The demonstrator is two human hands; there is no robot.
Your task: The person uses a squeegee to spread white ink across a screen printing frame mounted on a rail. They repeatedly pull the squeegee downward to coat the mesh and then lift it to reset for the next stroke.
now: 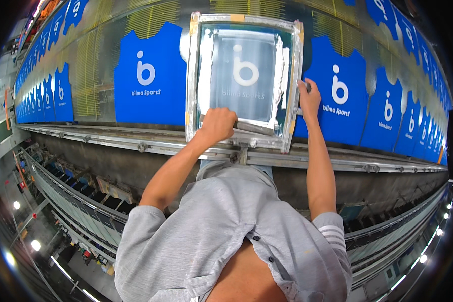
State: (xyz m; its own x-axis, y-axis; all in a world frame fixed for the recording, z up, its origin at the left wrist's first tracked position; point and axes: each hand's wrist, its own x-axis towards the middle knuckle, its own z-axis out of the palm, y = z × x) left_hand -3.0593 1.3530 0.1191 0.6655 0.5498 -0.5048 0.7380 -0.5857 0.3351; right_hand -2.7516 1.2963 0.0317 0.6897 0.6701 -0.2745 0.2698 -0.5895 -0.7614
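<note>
Screen frame: the metal-edged printing frame (244,80) lies flat on the long surface (100,65), right in front of you, over one of the blue fabric pieces; its mesh shows a pale logo shape.
Left hand: your left hand (217,125) sits at the near edge of the frame, low and left of centre, fingers curled shut in a fist-like grip around the handle of the squeegee (254,126).
Squeegee: it lies along the frame's near edge, inside the frame, running rightward from your left fist.
Right hand: your right hand (309,97) rests on the frame's right rail, about halfway up; the fingers wrap over the rail's edge in a closed grip on the frame.
Relation: the frame lies between your two hands, touching both.
Blue pieces: printed shirt-shaped panels (148,75) lie in a row to either side, one just left and another (337,93) just right of the frame.
Rail: a metal track (136,143) runs along the near side of the surface.
</note>
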